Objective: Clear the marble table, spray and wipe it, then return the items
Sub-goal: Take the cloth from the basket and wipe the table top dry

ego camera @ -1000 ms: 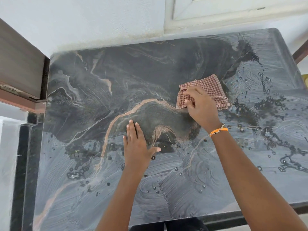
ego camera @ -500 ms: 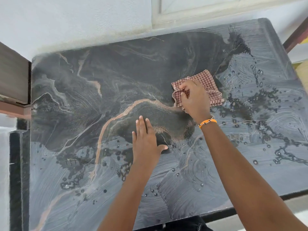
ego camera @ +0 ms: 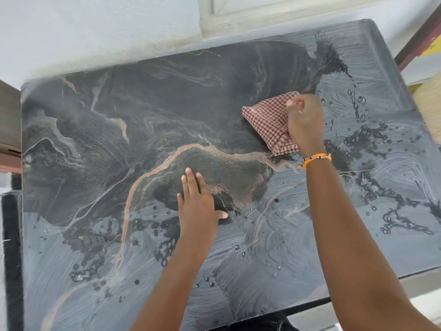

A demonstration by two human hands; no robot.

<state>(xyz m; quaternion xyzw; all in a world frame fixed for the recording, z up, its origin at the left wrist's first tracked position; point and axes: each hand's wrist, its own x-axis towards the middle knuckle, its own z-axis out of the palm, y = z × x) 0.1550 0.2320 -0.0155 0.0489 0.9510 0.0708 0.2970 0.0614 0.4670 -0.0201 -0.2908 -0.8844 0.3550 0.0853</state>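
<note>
The dark marble table (ego camera: 100, 144) fills the head view, with tan veins, hazy swirl marks and water beads across its near and right parts. A red-and-white checked cloth (ego camera: 267, 118) lies folded on the table right of centre. My right hand (ego camera: 304, 123), with an orange band at the wrist, grips the cloth's right edge and presses it on the marble. My left hand (ego camera: 198, 201) rests flat on the table in the middle, fingers together, holding nothing.
A white wall and a window frame (ego camera: 262, 15) run along the table's far edge. A brown wooden cabinet (ego camera: 8, 120) stands at the left. A dark strip of floor or ledge (ego camera: 12, 247) lies beside the table's left edge. Yellow objects (ego camera: 429, 91) show at the right.
My right hand has slid the cloth to the right and slightly away, and now grips its right edge. My left hand has stayed flat on the same spot.
</note>
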